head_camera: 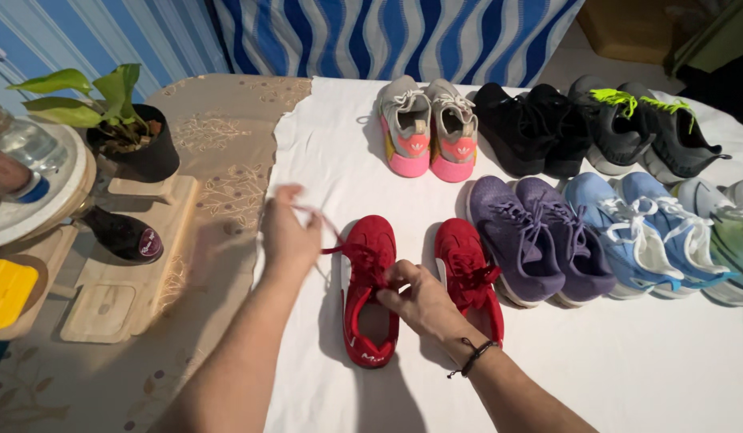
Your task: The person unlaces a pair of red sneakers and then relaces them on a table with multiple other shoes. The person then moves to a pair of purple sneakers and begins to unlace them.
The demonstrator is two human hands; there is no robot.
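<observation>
- A yellow box [8, 293] sits at the far left edge, on a wooden tray.
- A green plant [99, 92] grows in a black pot [143, 152], and a dark bottle [124, 235] lies just below it.
- A white cloth [628, 361] covers the table under all the shoes.
- The left hand [287, 232] is lifted up beside the shoe. Its fingers are pinched together on a red lace [333, 244] and hold it out to the side. The hand looks a bit blurry.
- The left red shoe [367, 289] lies flat on the cloth, near the front edge, with its toe pointing away.
- The right hand [419, 301] rests on the shoe's laces. Its fingers are curled down and pinch the laces in the middle of the shoe. A black band is on that wrist.
- The other red shoe [471, 277] lies just beside it, partly behind the right hand.
- Next come purple shoes [540, 240], then blue shoes [636, 236].
- In the back row are grey and pink shoes [429, 128], black shoes [528, 128], and dark shoes with bright green laces [644, 128].
</observation>
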